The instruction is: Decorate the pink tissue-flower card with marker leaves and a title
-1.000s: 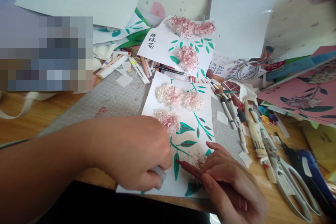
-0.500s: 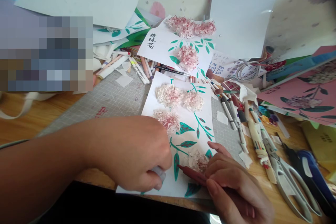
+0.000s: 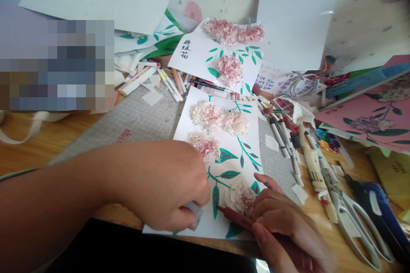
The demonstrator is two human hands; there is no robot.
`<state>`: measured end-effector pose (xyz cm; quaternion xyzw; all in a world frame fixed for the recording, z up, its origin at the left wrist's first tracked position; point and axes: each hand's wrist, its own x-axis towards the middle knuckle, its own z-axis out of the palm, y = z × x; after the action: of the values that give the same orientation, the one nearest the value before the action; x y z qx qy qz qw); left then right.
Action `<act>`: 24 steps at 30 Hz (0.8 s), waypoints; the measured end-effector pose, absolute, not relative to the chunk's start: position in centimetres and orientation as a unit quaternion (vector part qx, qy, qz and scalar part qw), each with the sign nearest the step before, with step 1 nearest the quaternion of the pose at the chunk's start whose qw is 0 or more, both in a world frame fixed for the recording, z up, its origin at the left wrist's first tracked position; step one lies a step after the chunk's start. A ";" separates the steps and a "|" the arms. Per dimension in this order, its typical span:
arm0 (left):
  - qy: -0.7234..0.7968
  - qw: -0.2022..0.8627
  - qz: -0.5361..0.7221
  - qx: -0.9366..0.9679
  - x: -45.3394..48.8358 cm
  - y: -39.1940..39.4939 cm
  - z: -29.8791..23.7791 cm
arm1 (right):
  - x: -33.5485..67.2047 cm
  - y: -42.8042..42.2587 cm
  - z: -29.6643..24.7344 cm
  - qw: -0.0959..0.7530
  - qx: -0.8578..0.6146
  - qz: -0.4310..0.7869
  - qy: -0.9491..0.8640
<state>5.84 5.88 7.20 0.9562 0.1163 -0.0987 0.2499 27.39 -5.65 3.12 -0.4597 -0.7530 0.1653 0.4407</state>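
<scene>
My right hand (image 3: 285, 222) grips a reddish-brown marker (image 3: 237, 218), its tip touching a green painted leaf (image 3: 215, 196) with dark red veins. That leaf is on a white paper sheet (image 3: 198, 179) bearing green stems and raised, pale pink and white flowers (image 3: 205, 115). Curled over the sheet's lower left is my left hand (image 3: 179, 196), fingers closed on a small translucent grey-blue piece (image 3: 194, 209), mostly hidden in the fist. Beside the right fingers, a whitish flower (image 3: 240, 198) is partly covered.
Under the sheet lies a grey cutting mat (image 3: 150, 115). Behind stands a second flower picture (image 3: 192, 59) with black characters. Many markers (image 3: 280, 132) lie on the right, with scissors (image 3: 355, 222) and a blue stapler (image 3: 381, 209). White paper (image 3: 96, 0) hangs at upper left.
The brown marker's tip has slid slightly down along the leaf, where the dark red line shows longer. My left hand stays in place.
</scene>
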 end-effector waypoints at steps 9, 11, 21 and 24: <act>0.122 0.244 -0.084 0.958 5.7 5.8 7.2 | 27.9 -6.2 2.8 0.437 -0.447 0.204 -0.754; 0.119 0.244 -0.078 0.959 5.7 5.8 7.1 | 27.9 -6.2 2.8 0.445 -0.454 0.201 -0.745; 0.102 0.269 -0.058 0.956 5.1 5.8 6.8 | 27.6 -6.0 2.3 0.515 -0.449 0.262 -0.682; 0.098 0.279 -0.047 0.954 4.3 6.6 7.1 | 27.9 -5.8 2.1 0.583 -0.435 0.285 -0.624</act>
<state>4.27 6.55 7.07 0.9541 0.0975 -0.0474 0.2793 27.87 -5.83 2.08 -0.4354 -0.6241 0.2852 0.5827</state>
